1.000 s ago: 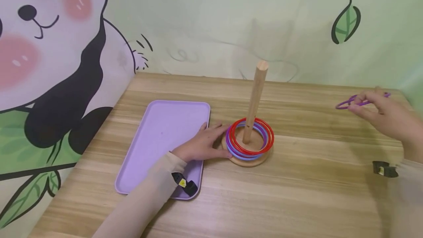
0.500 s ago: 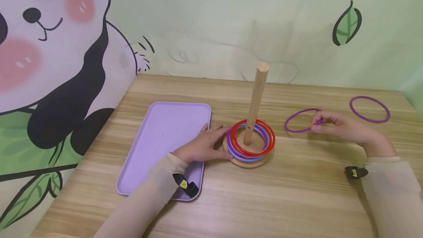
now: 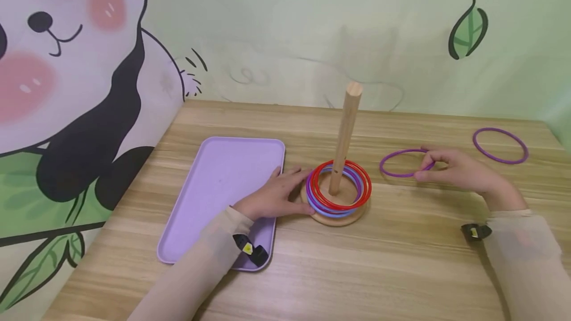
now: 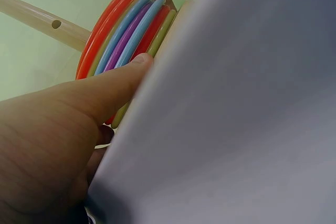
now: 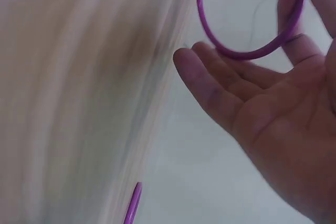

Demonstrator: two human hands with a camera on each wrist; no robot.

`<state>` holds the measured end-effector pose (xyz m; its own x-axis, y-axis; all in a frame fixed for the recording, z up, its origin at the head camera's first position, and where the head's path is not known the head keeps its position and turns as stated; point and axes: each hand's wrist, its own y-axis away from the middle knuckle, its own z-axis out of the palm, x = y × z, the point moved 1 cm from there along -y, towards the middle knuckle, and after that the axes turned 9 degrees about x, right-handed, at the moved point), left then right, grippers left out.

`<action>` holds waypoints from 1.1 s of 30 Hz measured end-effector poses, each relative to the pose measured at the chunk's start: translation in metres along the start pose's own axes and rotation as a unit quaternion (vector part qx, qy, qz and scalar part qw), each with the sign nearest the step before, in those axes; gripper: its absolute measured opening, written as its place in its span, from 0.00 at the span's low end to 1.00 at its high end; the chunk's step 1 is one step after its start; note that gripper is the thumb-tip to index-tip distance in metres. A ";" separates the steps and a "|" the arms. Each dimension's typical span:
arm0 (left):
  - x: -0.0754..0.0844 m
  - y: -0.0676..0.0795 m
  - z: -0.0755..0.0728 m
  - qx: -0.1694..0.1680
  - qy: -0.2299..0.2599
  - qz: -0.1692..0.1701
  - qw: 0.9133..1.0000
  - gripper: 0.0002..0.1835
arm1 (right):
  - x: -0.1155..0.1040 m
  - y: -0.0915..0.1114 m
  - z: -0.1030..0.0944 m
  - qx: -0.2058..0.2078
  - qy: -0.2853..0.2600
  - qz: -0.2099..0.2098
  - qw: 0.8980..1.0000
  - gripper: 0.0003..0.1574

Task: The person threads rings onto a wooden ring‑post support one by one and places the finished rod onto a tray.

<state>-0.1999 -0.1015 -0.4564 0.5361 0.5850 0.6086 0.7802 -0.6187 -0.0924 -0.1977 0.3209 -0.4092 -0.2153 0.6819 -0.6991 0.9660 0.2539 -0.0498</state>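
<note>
My right hand (image 3: 464,175) pinches a thin purple ring (image 3: 399,176) between thumb and fingers, close over the table to the right of a wooden stand. In the right wrist view the same ring (image 5: 247,55) crosses the spread fingers. The stand has an upright wooden peg (image 3: 345,133) on a round base (image 3: 336,221). Red, blue, purple and yellow rings (image 4: 126,38) are stacked around the peg, two red ones on top. My left hand (image 3: 274,194) rests against the left side of the base and stack, its thumb straight along the near side.
A second purple ring (image 3: 510,163) lies at the back right of the table. A lilac tray (image 3: 223,187) lies left of the stand, under my left forearm. Behind the table stands a pale green wall (image 3: 276,24) with a painted panda.
My right hand has come left from the back right corner with a purple ring, dipping slightly just now. The other purple ring lies apart there. My left hand has stayed put.
</note>
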 end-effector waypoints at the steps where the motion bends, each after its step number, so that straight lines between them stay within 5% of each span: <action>1: 0.001 0.000 0.000 -0.001 0.000 -0.002 1.000 0.51 | 0.000 0.000 0.001 -0.002 0.005 0.009 1.000 0.10; 9: 0.002 0.000 0.000 0.001 0.001 0.000 1.000 0.51 | -0.002 -0.002 0.002 0.010 0.043 0.040 0.998 0.22; 16: -0.002 0.000 0.002 0.003 -0.005 0.002 1.000 0.51 | -0.004 -0.006 0.001 0.066 0.014 0.042 0.997 0.30; 22: -0.003 0.000 0.002 0.003 -0.005 0.001 1.000 0.51 | -0.006 -0.006 -0.002 0.124 -0.051 0.025 0.991 0.31; 33: -0.001 0.001 0.000 0.001 0.001 0.000 1.000 0.51 | -0.010 -0.004 -0.006 0.160 -0.205 -0.024 0.965 0.24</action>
<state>-0.1999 -0.1022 -0.4573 0.5348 0.5841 0.6105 0.7811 -0.6174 -0.0935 -0.2001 0.3173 -0.3974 -0.2488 0.3295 -0.9108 0.9654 0.0081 -0.2607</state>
